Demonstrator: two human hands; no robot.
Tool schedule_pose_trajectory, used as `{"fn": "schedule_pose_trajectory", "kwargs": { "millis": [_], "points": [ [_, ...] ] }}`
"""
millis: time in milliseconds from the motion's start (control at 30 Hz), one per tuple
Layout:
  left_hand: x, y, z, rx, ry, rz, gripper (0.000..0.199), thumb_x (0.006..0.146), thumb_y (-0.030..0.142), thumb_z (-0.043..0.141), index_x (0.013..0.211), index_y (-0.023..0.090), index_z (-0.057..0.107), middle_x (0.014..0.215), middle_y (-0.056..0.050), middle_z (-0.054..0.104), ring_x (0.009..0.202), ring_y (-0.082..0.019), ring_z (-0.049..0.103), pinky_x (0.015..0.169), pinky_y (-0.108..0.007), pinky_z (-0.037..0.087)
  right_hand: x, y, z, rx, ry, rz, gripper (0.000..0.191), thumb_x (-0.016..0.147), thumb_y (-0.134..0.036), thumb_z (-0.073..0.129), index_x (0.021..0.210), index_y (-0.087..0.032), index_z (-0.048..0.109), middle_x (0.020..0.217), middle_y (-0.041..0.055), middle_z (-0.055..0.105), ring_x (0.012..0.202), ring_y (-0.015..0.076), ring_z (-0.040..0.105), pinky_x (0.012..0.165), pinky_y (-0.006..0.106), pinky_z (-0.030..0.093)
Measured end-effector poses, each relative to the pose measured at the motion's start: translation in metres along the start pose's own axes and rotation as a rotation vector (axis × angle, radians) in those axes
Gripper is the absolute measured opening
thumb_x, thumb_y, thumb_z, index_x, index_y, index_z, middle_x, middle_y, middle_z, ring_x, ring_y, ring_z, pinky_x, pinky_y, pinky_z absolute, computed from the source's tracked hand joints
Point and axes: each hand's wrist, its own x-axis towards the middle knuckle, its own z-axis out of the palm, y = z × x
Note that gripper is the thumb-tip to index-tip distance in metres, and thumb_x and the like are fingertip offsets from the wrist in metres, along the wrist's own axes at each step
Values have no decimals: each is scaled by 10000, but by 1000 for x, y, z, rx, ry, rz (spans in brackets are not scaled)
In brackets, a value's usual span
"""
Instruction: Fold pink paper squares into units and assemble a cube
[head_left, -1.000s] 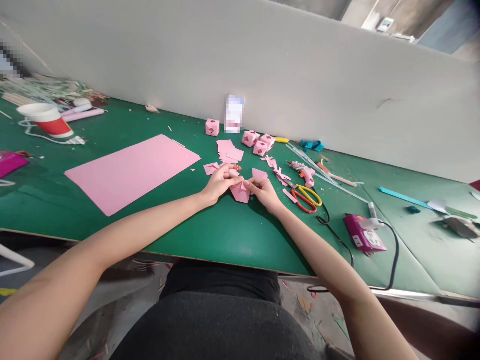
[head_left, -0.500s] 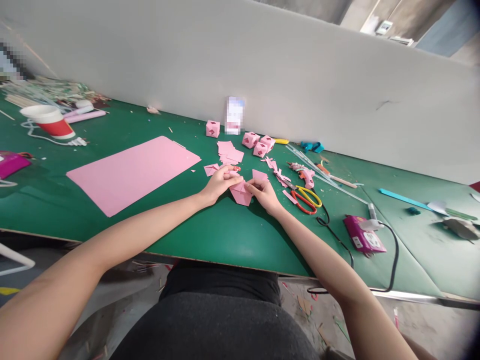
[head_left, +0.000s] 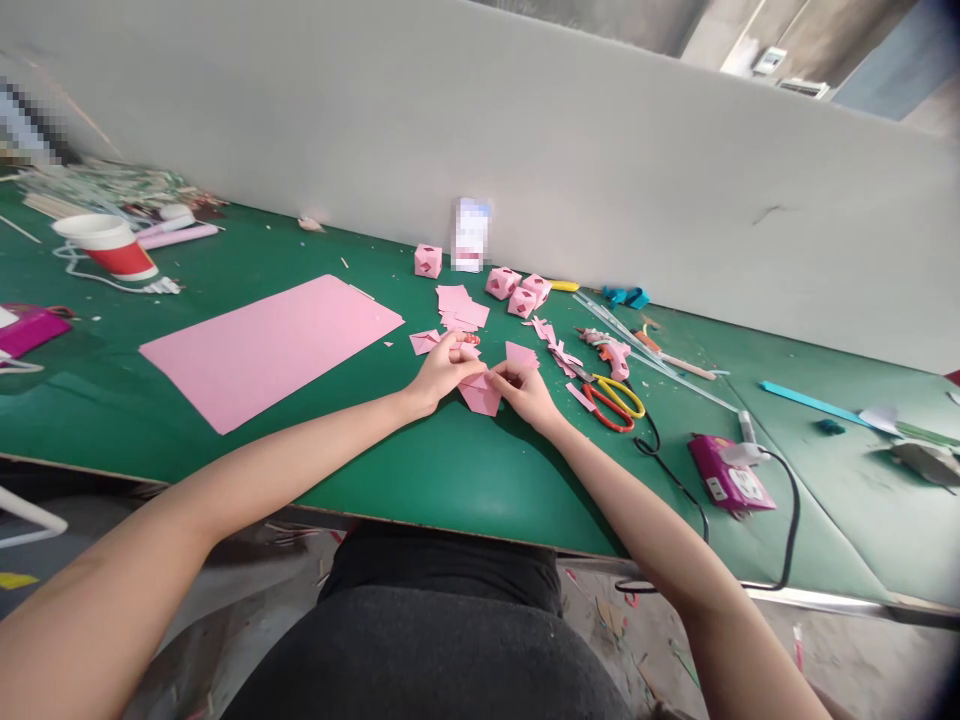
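A small folded pink paper piece (head_left: 481,398) is pinched between both hands above the green table. My left hand (head_left: 441,374) grips its upper left edge with thumb and fingers closed. On the other side, my right hand (head_left: 523,390) pinches its upper right edge, and the two sets of fingertips almost meet. Behind the hands lie small pink paper pieces (head_left: 471,313). Another folded pink piece (head_left: 424,342) rests just beyond my left hand, and more pink paper (head_left: 520,353) sits behind my right fingers.
Pink sheet (head_left: 274,350) lies left. Several pink paper cubes (head_left: 428,261) and a blurred phone-like screen (head_left: 470,236) stand at the back. Scissors (head_left: 609,408), glue gun (head_left: 616,356), purple power box (head_left: 729,474) and black cable are right; a paper cup (head_left: 116,250) is far left.
Both hands have shifted slightly and the fingertips have come over the upper part of the folded piece, covering more of it. The whole view has moved a little.
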Motion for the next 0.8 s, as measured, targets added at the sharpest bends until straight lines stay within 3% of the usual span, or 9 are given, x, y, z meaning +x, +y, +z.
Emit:
{"fn": "schedule_pose_trajectory", "kwargs": {
  "millis": [133,400,600,800],
  "points": [
    [1,0,-5,42,-69,12,567,704,258,837,1183,178,543,783,37,680,769,-143,654,772,-288,491,0,0,-2,10,-14,7,470,803,-652,673,807,-183,689,701,9,643,621,147,523,600,293,407],
    [0,2,-5,34,-9,29,609,704,269,859,1187,164,504,754,37,693,738,-141,657,768,-297,514,-1,-4,-5,68,-28,51,510,750,-670,742,847,-169,749,694,14,667,592,134,515,565,284,413],
    [2,3,-9,106,-114,12,576,694,315,875,1152,175,555,780,7,720,763,-169,691,776,-320,530,0,-2,-5,81,-11,65,526,708,-686,767,812,-171,740,677,17,673,590,138,537,558,282,416],
    [5,1,-12,110,-24,55,591,688,342,867,1151,167,545,747,18,710,737,-172,685,769,-324,516,0,-9,-8,106,-31,105,510,721,-695,744,762,-188,715,668,4,657,589,136,541,570,277,458]
  ]
}}
